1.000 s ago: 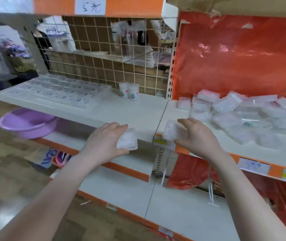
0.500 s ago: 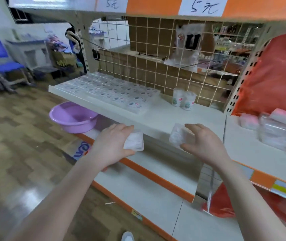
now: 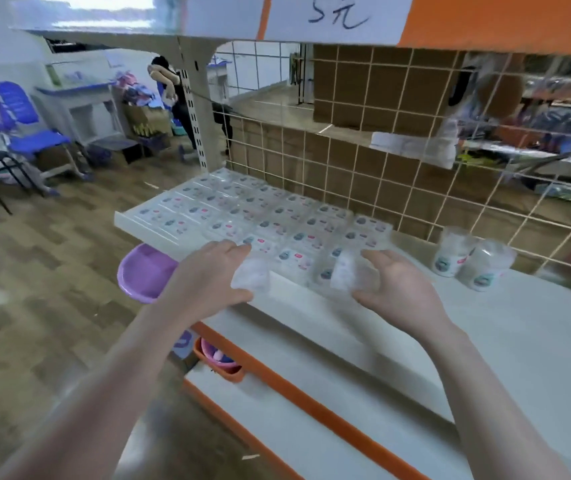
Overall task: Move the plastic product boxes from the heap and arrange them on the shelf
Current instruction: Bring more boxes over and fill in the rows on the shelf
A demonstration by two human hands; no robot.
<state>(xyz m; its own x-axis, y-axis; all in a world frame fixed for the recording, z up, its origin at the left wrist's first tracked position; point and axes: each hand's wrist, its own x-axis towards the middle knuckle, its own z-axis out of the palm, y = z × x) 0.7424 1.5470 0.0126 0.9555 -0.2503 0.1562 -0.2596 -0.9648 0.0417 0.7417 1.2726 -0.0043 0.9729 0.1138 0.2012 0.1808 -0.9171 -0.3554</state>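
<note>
At the front lip of the white shelf (image 3: 506, 327), both hands are up, each holding one clear plastic box. Left hand (image 3: 208, 275) has its fingers curled over the top and thumb under a box (image 3: 251, 276), held roughly flat just above the shelf edge, touching or almost touching the nearest laid-out boxes. Right hand (image 3: 396, 289) grips a second box (image 3: 348, 271) from its right side, tipped up on edge so its white label faces left; its long side runs near upright. Both are blurred, so which way their lids face I can't really say.

Behind them, the arranged boxes (image 3: 253, 216) lie flat in a tight grid on the shelf's left half, long sides running across the shelf, labels up. I'd count about four rows front to back and some six or seven along, though the far ones smear together. The grid reaches the left end and the front lip there.

Right of the grid the shelf is bare white board, broken only by two small round tubs (image 3: 467, 261) standing upright, touching each other, near the wire mesh back (image 3: 415, 174). That mesh closes off the rear; an upper shelf with a handwritten price sign (image 3: 337, 15) hangs overhead.

Below, one purple basin (image 3: 143, 271) pokes out past the left end of the lower shelf, and an orange bin (image 3: 220, 363) sits lower still. Two blue chairs (image 3: 13, 116) stand well off across the wooden floor.
</note>
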